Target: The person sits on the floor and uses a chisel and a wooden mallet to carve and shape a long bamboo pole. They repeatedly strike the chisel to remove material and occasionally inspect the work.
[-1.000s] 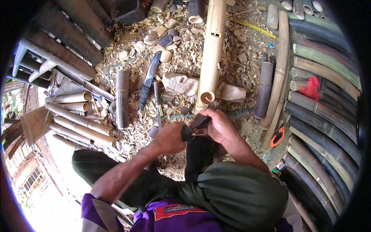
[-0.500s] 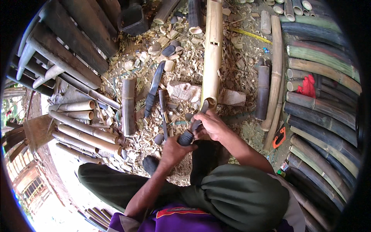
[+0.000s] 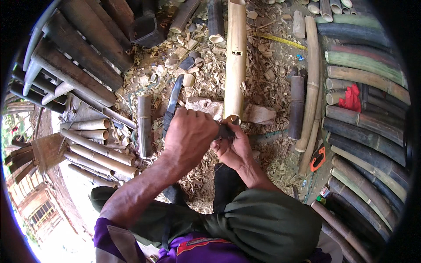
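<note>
My left hand (image 3: 190, 131) is closed in a fist, its back toward me, hiding whatever its fingers grip. Against its knuckle side my right hand (image 3: 237, 149) pinches a dark, blade-like piece (image 3: 226, 130) whose full shape is covered by fingers. Just beyond both hands lies the near end of a pale bamboo pole (image 3: 234, 83) with a small cut hole, across a rough wood block (image 3: 258, 114). A machete (image 3: 174, 94) with a black-wrapped handle rests on the ground; my left hand partly overlaps it in view.
Wood chips (image 3: 201, 83) cover the ground. A short bamboo piece (image 3: 144, 127) lies left; a dark bamboo piece (image 3: 297, 107) and an orange-handled tool (image 3: 318, 158) lie right. Bamboo lengths (image 3: 368, 125) line the right side. A yellow measuring tape (image 3: 280, 40) and a black container (image 3: 149, 30) are farther off.
My left hand has moved up and forward, turning its back upward; the black-wrapped grip that showed in it is now hidden. My right hand stays near the pole end, with its palm side now showing more.
</note>
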`<state>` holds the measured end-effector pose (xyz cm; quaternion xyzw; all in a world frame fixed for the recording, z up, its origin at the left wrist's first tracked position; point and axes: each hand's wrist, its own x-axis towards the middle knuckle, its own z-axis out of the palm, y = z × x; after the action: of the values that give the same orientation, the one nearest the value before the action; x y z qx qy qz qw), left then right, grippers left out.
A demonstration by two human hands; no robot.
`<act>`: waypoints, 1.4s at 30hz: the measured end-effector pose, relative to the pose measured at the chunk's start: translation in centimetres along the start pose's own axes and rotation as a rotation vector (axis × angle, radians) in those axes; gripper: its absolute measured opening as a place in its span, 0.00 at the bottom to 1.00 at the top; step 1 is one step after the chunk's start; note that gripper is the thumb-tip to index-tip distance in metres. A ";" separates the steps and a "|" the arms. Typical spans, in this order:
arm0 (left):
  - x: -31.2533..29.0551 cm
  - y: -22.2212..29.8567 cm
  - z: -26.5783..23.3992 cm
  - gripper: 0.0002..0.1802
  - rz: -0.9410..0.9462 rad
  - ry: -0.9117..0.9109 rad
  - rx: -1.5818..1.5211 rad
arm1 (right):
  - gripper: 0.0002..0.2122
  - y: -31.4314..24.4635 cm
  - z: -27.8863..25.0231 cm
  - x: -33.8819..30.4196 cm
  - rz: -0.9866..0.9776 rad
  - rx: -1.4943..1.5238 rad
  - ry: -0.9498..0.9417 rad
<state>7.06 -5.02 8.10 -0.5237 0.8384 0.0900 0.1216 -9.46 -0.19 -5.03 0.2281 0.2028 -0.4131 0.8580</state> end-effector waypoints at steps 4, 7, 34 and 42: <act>-4.4 -2.6 5.8 0.12 -0.245 0.011 -0.407 | 0.10 1.2 0.3 0.9 -0.042 -0.482 0.241; -4.6 -2.9 7.4 0.24 -0.479 -0.253 -0.638 | 0.12 0.8 1.2 1.6 -0.080 -0.604 0.290; -6.4 5.1 9.2 0.23 -0.546 -0.435 -0.834 | 0.10 -0.8 -0.6 -1.7 -0.050 -1.011 0.471; -9.5 11.9 13.5 0.29 -0.571 -0.083 -1.510 | 0.15 -1.5 -1.5 -2.8 -0.234 -1.578 0.588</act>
<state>1.82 12.04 -1.63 -0.6548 0.3801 0.6168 -0.2154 -12.45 1.53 -5.08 -0.3615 0.6686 -0.1607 0.6297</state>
